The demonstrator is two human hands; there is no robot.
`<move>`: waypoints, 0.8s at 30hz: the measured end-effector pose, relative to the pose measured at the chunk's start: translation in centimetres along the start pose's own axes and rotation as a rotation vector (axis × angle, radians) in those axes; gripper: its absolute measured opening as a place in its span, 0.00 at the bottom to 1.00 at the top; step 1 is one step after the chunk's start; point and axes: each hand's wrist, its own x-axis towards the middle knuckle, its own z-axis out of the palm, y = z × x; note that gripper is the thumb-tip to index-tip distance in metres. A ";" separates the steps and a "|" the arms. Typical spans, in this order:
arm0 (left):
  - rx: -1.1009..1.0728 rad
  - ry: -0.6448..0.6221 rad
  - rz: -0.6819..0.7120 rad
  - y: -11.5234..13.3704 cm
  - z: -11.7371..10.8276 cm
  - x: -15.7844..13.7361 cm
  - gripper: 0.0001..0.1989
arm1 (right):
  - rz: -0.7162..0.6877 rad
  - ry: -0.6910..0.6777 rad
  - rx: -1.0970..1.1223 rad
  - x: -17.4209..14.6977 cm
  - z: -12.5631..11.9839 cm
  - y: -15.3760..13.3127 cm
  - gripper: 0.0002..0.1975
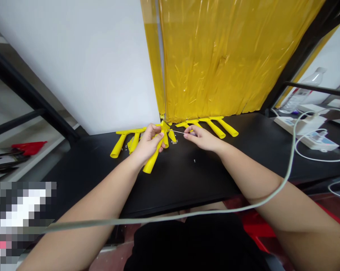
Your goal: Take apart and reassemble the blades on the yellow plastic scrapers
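My left hand (149, 145) is closed around a yellow plastic handle (151, 162) with a wider head, its tubular end pointing down toward me. In my right hand (201, 138) is a thin screwdriver (176, 131), its grip mostly hidden by the fingers. The screwdriver's shaft runs left to the head of the yellow handle; whether the tip sits in a screw is too small to tell. Similar yellow T-shaped handles lie on both sides, one row at the left (119, 146) and another at the right (217, 130). Small metal bits lie near my left hand.
The black table (175, 180) carries one loose screw (194, 160). A white panel (102, 67) and yellow film (215, 60) stand behind it. At the right are white devices (318, 139) and a plastic bottle (302, 90). A pale cable (186, 214) crosses in front of my arms.
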 end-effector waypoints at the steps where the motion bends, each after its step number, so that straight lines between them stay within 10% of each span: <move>1: 0.001 0.002 0.004 0.0 0.0 0.0 0.15 | -0.013 0.016 0.010 -0.1 0.0 -0.1 0.15; 24: -0.029 -0.040 0.031 -0.2 0.1 -0.3 0.18 | 0.058 0.083 0.143 0.1 0.0 -0.5 0.20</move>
